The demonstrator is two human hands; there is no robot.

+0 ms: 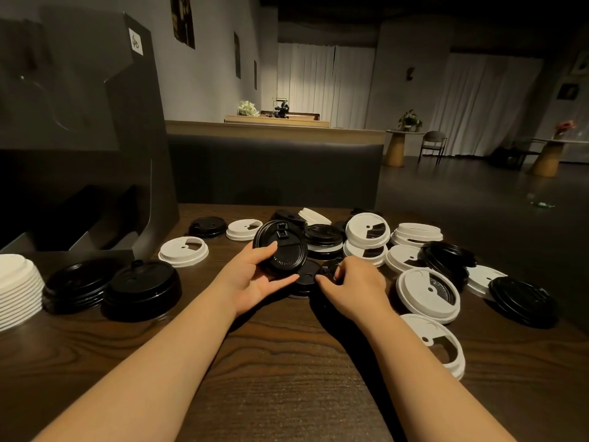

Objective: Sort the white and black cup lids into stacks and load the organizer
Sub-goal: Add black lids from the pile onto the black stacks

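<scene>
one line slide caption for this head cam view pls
Left hand holds up a black lid while right hand picks another from mixed lids on the table.

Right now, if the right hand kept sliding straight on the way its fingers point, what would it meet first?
The right hand points left and slightly away, its fingertips on a flat black lid on the table. Straight on, it would probably first meet the tilted black lid gripped by the left hand, though depth is uncertain.
</scene>
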